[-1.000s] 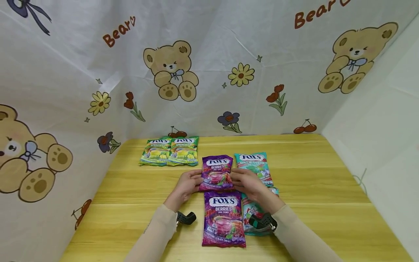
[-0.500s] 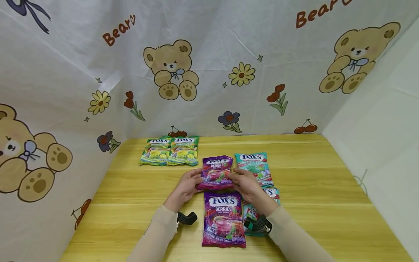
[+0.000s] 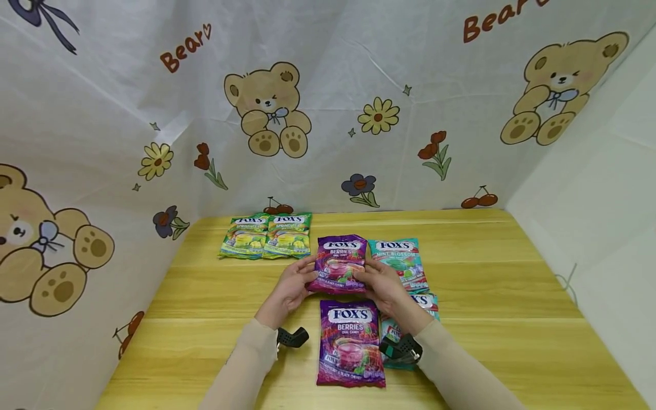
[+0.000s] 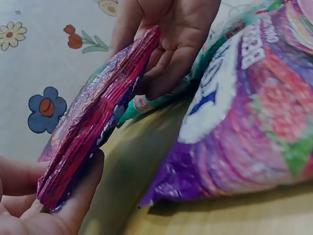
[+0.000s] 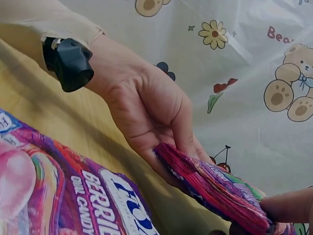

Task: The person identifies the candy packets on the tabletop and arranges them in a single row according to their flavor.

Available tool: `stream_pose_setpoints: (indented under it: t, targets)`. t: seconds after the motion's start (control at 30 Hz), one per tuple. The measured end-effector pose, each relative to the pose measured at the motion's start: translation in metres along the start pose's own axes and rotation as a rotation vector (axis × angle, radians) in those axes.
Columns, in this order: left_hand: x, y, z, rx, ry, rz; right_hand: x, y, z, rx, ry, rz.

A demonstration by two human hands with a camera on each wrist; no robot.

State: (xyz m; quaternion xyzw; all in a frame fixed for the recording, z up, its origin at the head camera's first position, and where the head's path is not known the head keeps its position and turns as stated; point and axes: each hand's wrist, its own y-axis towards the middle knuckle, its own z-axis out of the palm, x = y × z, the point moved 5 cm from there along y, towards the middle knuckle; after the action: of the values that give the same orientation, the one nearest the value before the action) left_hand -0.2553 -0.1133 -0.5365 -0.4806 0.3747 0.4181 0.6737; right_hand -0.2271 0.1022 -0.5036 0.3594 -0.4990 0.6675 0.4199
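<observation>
Both hands hold a purple Fox's Berries candy bag [image 3: 340, 265] by its two sides, raised off the table with its top edge tilted up. My left hand [image 3: 293, 283] pinches the left side, thumb on the front and fingers behind, as the left wrist view shows. On the opposite side my right hand [image 3: 385, 287] grips the edge the same way. A second purple Berries bag [image 3: 351, 344] lies flat nearer the body. To the right lie two teal Mint Blossom bags [image 3: 400, 263], the nearer one partly hidden by the right wrist.
Two green Spring Tea candy bags [image 3: 288, 236] lie side by side, slightly overlapping, at the back left of the wooden table [image 3: 512, 296]. A white bear-print cloth [image 3: 328, 165] hangs behind. Each wrist wears a black camera [image 3: 402, 348].
The upper purple bag has risen off the table and its top has tipped up, after dipping back half a second ago. Both hands moved slightly with it; the other bags stayed put.
</observation>
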Motion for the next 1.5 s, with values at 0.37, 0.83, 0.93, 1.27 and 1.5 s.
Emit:
stream_pose_setpoints:
  t: [0.37,0.83,0.93,1.27,1.5]
  targets:
    - [-0.017,0.009,0.002,-0.011,-0.054,0.015,0.005,0.014,0.011,-0.041,0.092,0.033]
    - [-0.036,0.030,-0.009,-0.127,-0.017,-0.035,0.010,0.056,0.020,-0.098,0.107,0.013]
    - [-0.038,0.034,-0.013,-0.146,0.026,-0.044,0.010,0.064,0.021,-0.109,0.110,0.017]
    - [-0.047,0.053,-0.022,-0.233,0.220,-0.038,0.011,0.097,0.021,-0.157,0.036,0.034]
    - [-0.053,0.063,-0.025,-0.310,0.267,0.017,0.016,0.110,0.020,-0.221,-0.042,0.005]
